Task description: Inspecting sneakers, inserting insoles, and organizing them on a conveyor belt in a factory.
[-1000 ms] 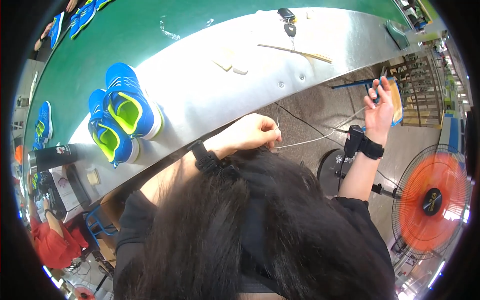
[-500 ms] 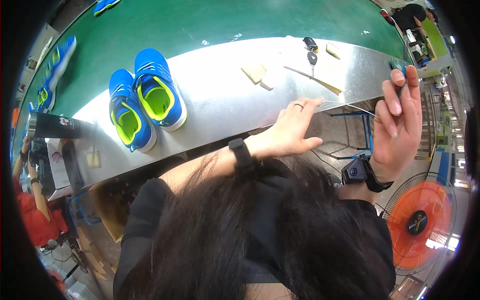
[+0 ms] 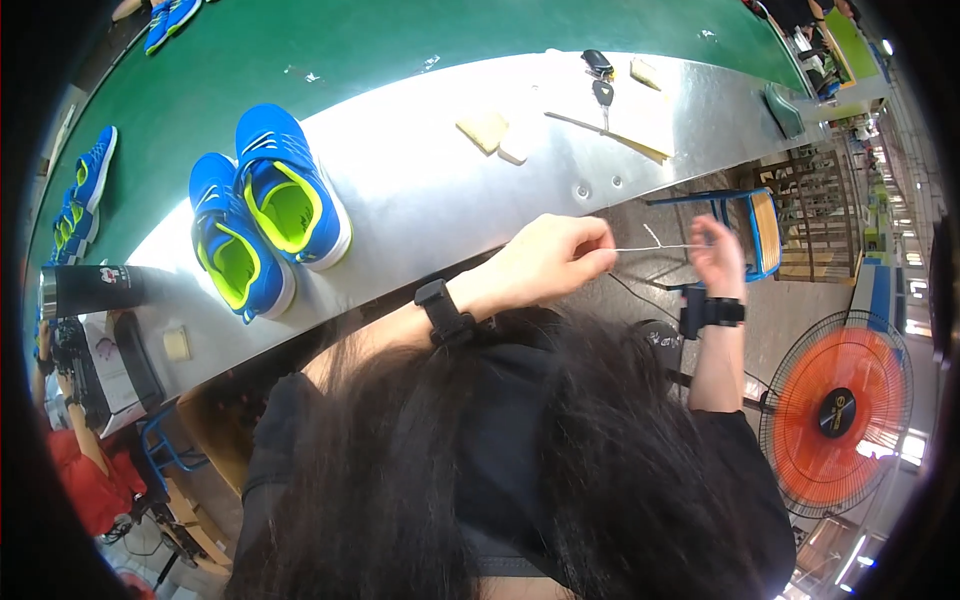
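My left hand (image 3: 562, 258) is closed in a pinch on one end of a thin white string (image 3: 630, 249), just off the front edge of the metal bench (image 3: 420, 190). The string runs taut to my right hand (image 3: 718, 262), whose curled fingers grip its other side, slightly blurred. Midway along, a short loose tail sticks up from the string. On the bench to the left stands a pair of blue sports shoes with lime linings, the left shoe (image 3: 208, 182) beside the right shoe (image 3: 270, 130). Neither hand touches them.
A green belt (image 3: 400, 40) runs behind the bench. Keys (image 3: 602, 92), a yellow foam piece (image 3: 484, 131) and a black tumbler (image 3: 95, 290) rest on the bench. A blue-framed stool (image 3: 765, 235) and an orange fan (image 3: 835, 412) stand right. Someone in red (image 3: 90, 480) is at left.
My right hand has come down and left from the bench's right end to the string's side. My left hand has gone from spread fingers to a pinch. The view has shifted slightly.
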Demonstrator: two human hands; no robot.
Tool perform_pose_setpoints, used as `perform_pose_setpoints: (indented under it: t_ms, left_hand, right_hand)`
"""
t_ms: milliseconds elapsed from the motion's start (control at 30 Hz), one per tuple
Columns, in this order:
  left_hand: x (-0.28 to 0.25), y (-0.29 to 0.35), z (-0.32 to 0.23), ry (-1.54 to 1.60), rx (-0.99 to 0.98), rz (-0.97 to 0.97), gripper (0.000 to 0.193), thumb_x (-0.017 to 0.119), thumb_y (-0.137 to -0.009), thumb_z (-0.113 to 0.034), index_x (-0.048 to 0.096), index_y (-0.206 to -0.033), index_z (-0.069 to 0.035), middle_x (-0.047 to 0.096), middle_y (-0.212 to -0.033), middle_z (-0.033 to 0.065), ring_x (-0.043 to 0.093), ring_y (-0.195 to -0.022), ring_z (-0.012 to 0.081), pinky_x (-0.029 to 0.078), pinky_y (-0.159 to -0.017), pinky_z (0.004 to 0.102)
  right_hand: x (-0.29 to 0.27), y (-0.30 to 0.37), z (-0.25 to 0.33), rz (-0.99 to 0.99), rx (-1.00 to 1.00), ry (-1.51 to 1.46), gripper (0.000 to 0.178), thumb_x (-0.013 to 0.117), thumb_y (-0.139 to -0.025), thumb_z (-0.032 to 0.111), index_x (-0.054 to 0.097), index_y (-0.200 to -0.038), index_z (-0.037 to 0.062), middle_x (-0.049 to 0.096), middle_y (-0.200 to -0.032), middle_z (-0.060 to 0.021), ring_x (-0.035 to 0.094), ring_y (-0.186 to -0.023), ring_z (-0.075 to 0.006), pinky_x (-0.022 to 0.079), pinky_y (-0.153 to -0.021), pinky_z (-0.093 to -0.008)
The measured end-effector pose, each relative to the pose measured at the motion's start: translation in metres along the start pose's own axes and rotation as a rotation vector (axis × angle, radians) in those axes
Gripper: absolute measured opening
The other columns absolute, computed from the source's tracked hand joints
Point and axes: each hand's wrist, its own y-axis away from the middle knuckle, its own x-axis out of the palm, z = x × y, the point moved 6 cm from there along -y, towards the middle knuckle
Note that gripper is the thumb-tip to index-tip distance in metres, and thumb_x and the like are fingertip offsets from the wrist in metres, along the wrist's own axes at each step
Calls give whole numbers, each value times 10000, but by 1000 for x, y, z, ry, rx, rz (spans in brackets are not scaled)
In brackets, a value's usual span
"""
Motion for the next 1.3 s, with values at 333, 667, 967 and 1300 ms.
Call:
perform_pose_setpoints:
  t_ms: [333,667,967,1300]
  left_hand:
    - [-12,-40,-50,288,18,102,184,566,-972,-195,657,-945,-37,646,-848,-8,601,-820,68,502,-775,252]
    - [20,-76,-72,-157,65,152,210,608,-841,-234,713,-887,-59,680,-771,131,661,-744,276,514,-717,384]
    - [26,-91,-49,-192,-43,121,204,604,-853,-238,723,-863,-73,691,-774,129,674,-760,279,521,-736,376]
    - [21,-93,-40,-217,-1,28,211,593,-861,-236,722,-872,-70,693,-787,132,679,-765,273,520,-748,378]
  right_hand:
    - [13,-22,-223,-172,770,-712,304,478,-950,126,428,-1088,-140,564,-938,-248,618,-743,-265,586,-530,-217]
    - [34,-18,-240,-5,467,-402,335,451,-983,134,431,-1230,-90,525,-1121,-250,643,-955,-365,636,-725,-336]
    - [38,1,-266,-16,522,-248,339,465,-979,150,460,-1245,-59,578,-1108,-217,655,-960,-351,612,-806,-373]
    - [17,-32,-316,69,618,-133,224,517,-948,166,568,-1096,6,680,-947,-148,677,-840,-235,519,-646,-306]
